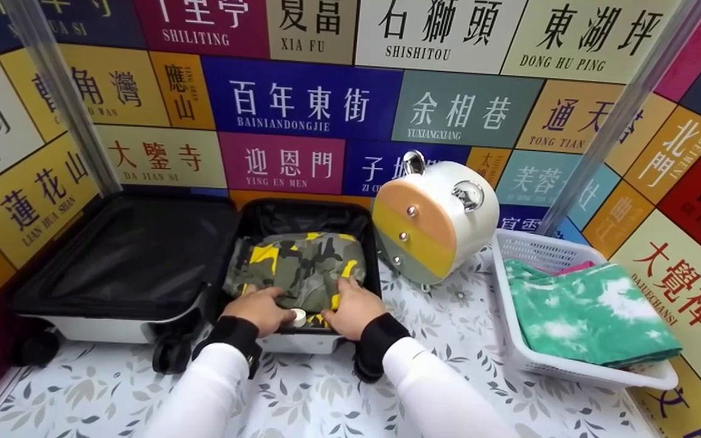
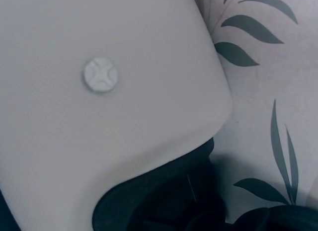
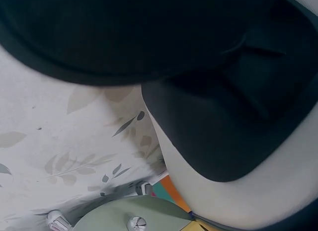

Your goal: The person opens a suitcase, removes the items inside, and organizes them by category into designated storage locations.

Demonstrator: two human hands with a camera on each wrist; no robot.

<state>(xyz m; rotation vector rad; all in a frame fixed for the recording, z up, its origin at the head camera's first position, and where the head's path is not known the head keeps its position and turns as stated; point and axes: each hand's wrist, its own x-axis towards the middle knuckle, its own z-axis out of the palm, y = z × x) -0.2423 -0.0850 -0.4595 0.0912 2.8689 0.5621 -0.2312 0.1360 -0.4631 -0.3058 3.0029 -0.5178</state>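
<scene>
A folded camouflage garment (image 1: 311,267), grey-green with yellow patches, lies in the right half of an open suitcase (image 1: 376,274). My left hand (image 1: 259,310) rests on its near left part, thumb pointing inward beside a small round white object (image 1: 299,317). On the near right part my right hand (image 1: 353,309) presses down, fingers pointing forward. The left wrist view shows only the pale suitcase shell (image 2: 149,116) with a round stud. Black wheel parts (image 3: 218,136) fill much of the right wrist view. Neither wrist view shows fingers.
At left lies the suitcase's other half, its black lining (image 1: 137,255) facing up. A round white case with a striped face (image 1: 417,231) stands right of the suitcase. Farther right, a white basket (image 1: 521,359) holds a folded green tie-dye cloth (image 1: 588,316). Printed panels (image 1: 302,100) rise behind.
</scene>
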